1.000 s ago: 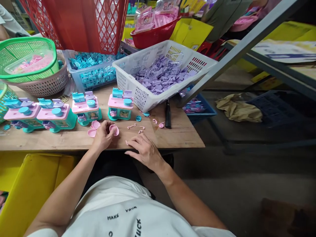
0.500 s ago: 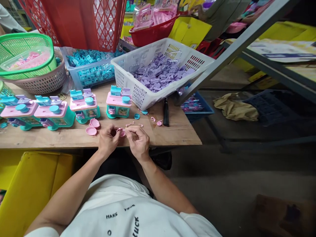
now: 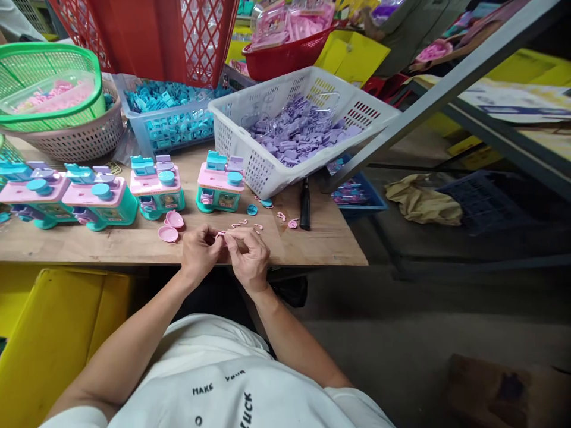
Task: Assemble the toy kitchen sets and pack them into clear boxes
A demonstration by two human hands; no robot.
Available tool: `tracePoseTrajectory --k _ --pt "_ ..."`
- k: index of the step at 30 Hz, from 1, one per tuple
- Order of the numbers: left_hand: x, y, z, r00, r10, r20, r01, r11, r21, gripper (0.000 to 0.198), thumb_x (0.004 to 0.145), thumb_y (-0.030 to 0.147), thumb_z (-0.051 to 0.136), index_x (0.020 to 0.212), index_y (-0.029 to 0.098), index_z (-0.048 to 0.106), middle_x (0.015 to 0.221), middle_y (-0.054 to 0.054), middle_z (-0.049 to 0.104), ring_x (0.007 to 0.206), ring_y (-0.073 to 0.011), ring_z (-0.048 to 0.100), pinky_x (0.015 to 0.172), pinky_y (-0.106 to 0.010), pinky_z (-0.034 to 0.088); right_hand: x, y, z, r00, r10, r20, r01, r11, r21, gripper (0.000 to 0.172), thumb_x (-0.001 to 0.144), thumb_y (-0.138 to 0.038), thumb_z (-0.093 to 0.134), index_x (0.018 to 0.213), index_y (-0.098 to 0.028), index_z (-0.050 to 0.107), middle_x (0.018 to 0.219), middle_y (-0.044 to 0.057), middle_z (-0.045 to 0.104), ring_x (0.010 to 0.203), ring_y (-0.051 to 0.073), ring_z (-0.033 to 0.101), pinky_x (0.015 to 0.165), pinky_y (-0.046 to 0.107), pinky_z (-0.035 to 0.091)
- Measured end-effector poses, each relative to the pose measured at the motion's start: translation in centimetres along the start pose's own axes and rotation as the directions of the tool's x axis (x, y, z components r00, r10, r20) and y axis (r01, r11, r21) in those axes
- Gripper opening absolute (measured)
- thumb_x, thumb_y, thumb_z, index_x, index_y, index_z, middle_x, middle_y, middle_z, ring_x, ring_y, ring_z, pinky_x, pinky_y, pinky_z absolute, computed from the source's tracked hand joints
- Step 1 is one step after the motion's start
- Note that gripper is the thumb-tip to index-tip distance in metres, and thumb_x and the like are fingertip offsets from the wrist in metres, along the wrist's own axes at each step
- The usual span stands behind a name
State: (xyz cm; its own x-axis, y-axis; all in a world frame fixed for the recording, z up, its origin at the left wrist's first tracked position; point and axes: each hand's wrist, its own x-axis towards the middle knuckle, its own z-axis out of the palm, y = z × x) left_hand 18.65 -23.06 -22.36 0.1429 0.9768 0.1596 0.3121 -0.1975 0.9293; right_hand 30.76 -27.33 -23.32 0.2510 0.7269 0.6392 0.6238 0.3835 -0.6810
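Observation:
My left hand (image 3: 199, 252) and my right hand (image 3: 250, 255) meet over the table's front edge, fingertips pinched together. Between them is a small pink plastic toy dish (image 3: 220, 235), mostly hidden by the fingers. Just left of my left hand lie two pink toy bowls (image 3: 168, 233). Beyond my fingers are small curved pink pieces (image 3: 239, 223) and a blue disc (image 3: 252, 210). A toy kitchen stand (image 3: 220, 190) in pink and teal, with a blue round top piece, stands behind my hands. Another toy stand (image 3: 157, 190) is to its left.
More toy stands (image 3: 99, 202) line the table's left side. A white crate (image 3: 232, 137) of purple parts, a clear bin (image 3: 147, 128) of blue parts and a green basket (image 3: 89, 113) stand behind. A black-handled tool (image 3: 305, 205) lies at right, near a slanted metal post (image 3: 428, 98).
My fingertips have drawn closer together over the pink dish, which is now more covered. The camera view has shifted slightly, and the table things sit a little further right in it.

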Motion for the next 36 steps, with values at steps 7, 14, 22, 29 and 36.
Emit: tracePoseTrajectory --k 7,14,22,29,36 --pt "-0.5 -0.6 0.4 0.988 0.152 -0.026 -0.145 0.976 0.165 0.008 0.08 0.02 0.059 0.074 0.019 0.064 0.073 -0.005 0.074 0.061 -0.0146 0.065 0.059 -0.025 0.05 -0.4 -0.1 -0.1 0.998 -0.027 0.063 0.032 0.995 -0.09 0.021 0.098 -0.031 0.055 0.084 -0.024 0.068 0.089 0.006 0.076 0.091 0.022 0.072 0.092 0.041 0.052" --pt "-0.7 -0.8 0.9 0.985 0.169 -0.034 -0.155 0.956 0.247 0.012 0.082 0.019 0.057 0.07 0.02 0.06 0.068 -0.005 0.069 0.06 -0.0153 0.062 0.059 -0.026 0.045 0.0 0.2 0.1 0.992 0.034 0.12 -0.015 0.988 -0.156 0.025 0.098 -0.033 0.054 0.078 -0.024 0.066 0.088 0.007 0.075 0.094 0.023 0.07 0.099 0.044 0.048" --pt "0.3 -0.2 0.4 0.988 -0.132 -0.085 0.121 0.985 -0.124 0.011 0.075 0.023 0.067 0.068 0.018 0.062 0.065 -0.003 0.07 0.059 -0.0144 0.064 0.057 -0.024 0.05 -0.6 0.9 -1.0 0.971 -0.16 0.178 0.183 0.975 -0.125 0.018 0.097 -0.029 0.055 0.107 -0.024 0.069 0.104 0.009 0.075 0.104 0.025 0.068 0.098 0.045 0.05" --pt "2.9 1.5 -2.7 0.964 -0.091 0.251 0.202 0.862 -0.464 0.035 0.083 0.047 0.068 0.092 0.014 0.074 0.095 -0.009 0.077 0.088 -0.0204 0.073 0.069 -0.026 0.058 4.4 0.4 -1.6 0.901 -0.379 0.212 0.428 0.859 -0.282 0.018 0.1 -0.029 0.055 0.1 -0.025 0.072 0.097 0.005 0.076 0.101 0.024 0.066 0.091 0.04 0.042" --pt "7.4 1.3 -2.9 0.957 0.289 -0.034 -0.288 0.957 0.04 0.035 0.098 0.029 0.046 0.127 0.013 0.061 0.128 -0.015 0.067 0.121 -0.024 0.063 0.108 -0.04 0.046 12.8 1.7 1.4 0.89 -0.261 0.373 0.411 0.813 -0.413 0.022 0.1 -0.032 0.054 0.092 -0.024 0.073 0.1 0.006 0.077 0.109 0.029 0.058 0.1 0.049 0.03"
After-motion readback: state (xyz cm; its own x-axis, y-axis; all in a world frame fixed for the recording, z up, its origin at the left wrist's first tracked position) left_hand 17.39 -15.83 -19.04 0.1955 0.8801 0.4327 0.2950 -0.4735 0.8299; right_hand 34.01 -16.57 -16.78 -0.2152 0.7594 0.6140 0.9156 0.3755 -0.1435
